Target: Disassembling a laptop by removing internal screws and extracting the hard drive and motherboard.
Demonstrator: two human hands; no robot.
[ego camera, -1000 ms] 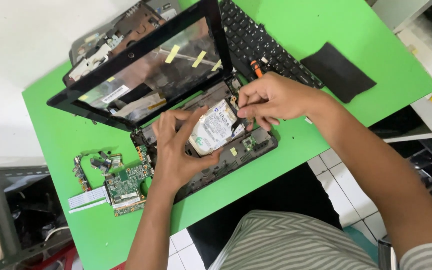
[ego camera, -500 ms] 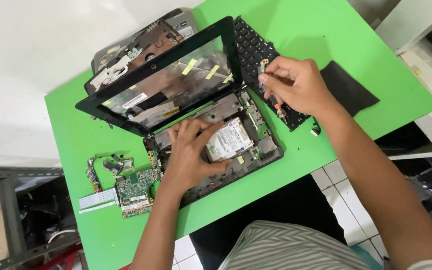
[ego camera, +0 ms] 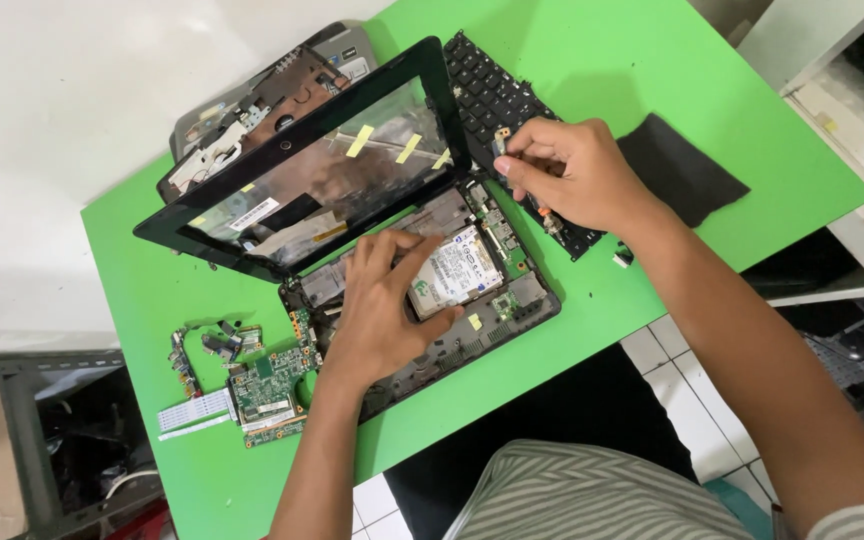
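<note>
The right hand (ego camera: 577, 175), pinched on a small part, has been lifted from the opened laptop base (ego camera: 432, 320) to above the loose keyboard (ego camera: 497, 105), while the hard drive (ego camera: 457, 272) is pressed in place on the green desk (ego camera: 652, 60) by the spread left hand (ego camera: 382, 310).

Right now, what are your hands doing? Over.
Left hand pressing on hard drive in laptop base. Right hand pinching small part over keyboard. Nothing blocking.

The left hand (ego camera: 384, 312) is spread flat, palm down, at frame centre. The right hand (ego camera: 570, 172) is held upper right, fingertips (ego camera: 508, 165) pinched together.
</note>
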